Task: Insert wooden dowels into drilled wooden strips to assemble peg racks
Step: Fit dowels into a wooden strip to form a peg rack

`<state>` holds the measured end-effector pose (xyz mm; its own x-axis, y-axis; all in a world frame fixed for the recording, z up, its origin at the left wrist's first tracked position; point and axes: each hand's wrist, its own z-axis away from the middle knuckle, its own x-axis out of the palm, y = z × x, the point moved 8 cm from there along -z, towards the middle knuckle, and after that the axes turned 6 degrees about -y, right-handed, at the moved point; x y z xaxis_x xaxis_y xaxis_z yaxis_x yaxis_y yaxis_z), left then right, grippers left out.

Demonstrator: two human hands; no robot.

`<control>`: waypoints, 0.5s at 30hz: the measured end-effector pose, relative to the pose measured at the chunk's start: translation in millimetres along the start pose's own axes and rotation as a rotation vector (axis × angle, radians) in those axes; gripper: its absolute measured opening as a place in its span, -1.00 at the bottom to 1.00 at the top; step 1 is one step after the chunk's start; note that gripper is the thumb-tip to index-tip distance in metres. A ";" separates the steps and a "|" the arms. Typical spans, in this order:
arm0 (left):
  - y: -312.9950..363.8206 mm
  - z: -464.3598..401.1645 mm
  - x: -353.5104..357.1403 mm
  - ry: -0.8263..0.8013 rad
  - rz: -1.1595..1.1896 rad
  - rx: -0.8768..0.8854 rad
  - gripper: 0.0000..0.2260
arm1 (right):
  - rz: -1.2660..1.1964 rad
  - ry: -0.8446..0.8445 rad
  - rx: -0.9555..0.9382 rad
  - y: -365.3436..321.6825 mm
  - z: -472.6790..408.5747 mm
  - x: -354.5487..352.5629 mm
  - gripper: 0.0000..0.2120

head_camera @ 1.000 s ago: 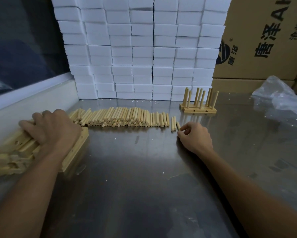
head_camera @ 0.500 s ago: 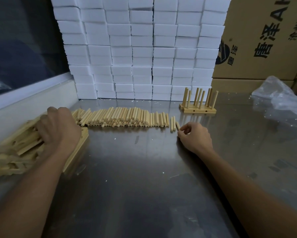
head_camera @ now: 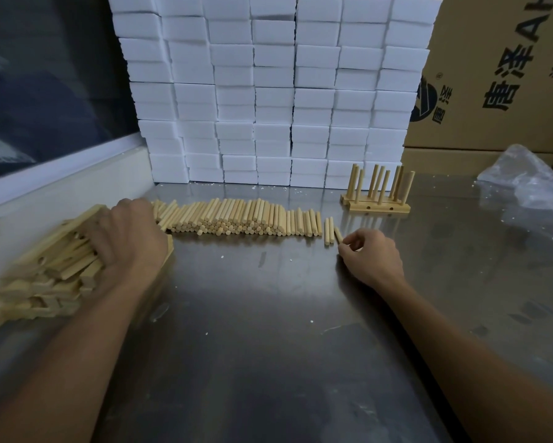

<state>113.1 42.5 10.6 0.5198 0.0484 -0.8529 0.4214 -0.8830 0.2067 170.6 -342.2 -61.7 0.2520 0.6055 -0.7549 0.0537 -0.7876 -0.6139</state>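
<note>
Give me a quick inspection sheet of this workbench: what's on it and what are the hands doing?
Surface: steel table, scuffed, with white crumbs.
Job's things: row of loose dowels; pile of drilled wooden strips; finished peg rack standing at the back.
Clutter: crumpled plastic bag.
Hands: left hand grips strips in the pile; right hand pinches the end dowel with its fingers.
Cables: nothing seen.
Surroundings: stacked white foam blocks; cardboard boxes; window at left.

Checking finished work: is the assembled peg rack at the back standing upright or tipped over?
Upright. The peg rack sits flat on the metal table, its dowels pointing up, some leaning slightly.
</note>
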 end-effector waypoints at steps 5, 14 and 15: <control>14.8 8.0 -14.9 0.155 0.094 0.115 -0.74 | 0.000 -0.015 0.003 -1.0 -0.4 0.9 -0.85; 50.2 30.9 -43.2 0.380 0.308 0.397 -0.80 | 0.001 0.001 0.008 -1.6 0.8 -0.1 -0.88; 52.6 33.8 -46.3 0.404 0.330 0.425 -0.80 | 0.001 0.001 0.008 -1.9 1.1 -0.4 -0.87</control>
<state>86.0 -22.0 44.8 0.8432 -0.1580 -0.5138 -0.0939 -0.9844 0.1487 169.3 -340.8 -60.6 0.2529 0.6043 -0.7555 0.0454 -0.7875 -0.6147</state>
